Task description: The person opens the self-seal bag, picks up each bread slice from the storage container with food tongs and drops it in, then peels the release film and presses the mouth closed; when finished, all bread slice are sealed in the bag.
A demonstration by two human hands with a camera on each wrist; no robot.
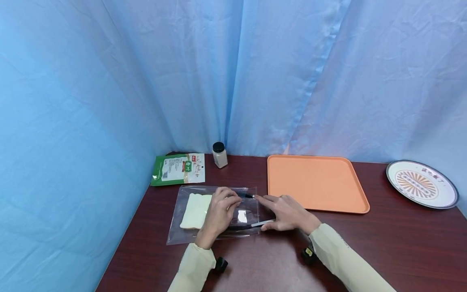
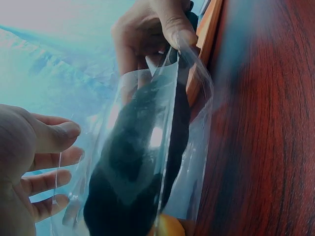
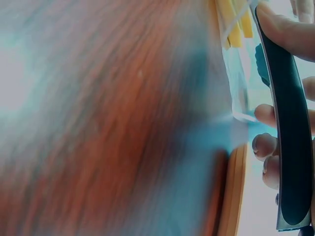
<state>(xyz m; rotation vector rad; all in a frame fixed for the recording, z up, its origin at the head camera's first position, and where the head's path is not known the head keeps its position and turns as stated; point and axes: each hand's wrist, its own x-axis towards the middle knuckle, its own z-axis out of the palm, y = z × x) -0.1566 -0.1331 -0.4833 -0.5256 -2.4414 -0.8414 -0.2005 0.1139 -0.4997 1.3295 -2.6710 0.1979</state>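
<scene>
In the head view a clear plastic bag [image 1: 251, 207] lies on the table with pale sliced bread [image 1: 193, 213] at its left end. My right hand [image 1: 288, 213] grips a pair of tongs [image 1: 263, 223] with dark, broad ends and silver-edged handles. A black tongs handle [image 3: 290, 118] runs along the fingers in the right wrist view. The spread dark tongs ends [image 2: 133, 142] show through the film in the left wrist view. My left hand [image 1: 220, 209] is over the bag beside the bread, its thumb and fingers apart near the film's edge.
An orange tray [image 1: 313, 182] lies behind the right hand. At the back left are a green-and-white packet [image 1: 178, 169] and a black-capped jar [image 1: 220, 156]. A patterned plate [image 1: 421, 184] sits at the far right. Blue curtains [image 1: 233, 81] border the table.
</scene>
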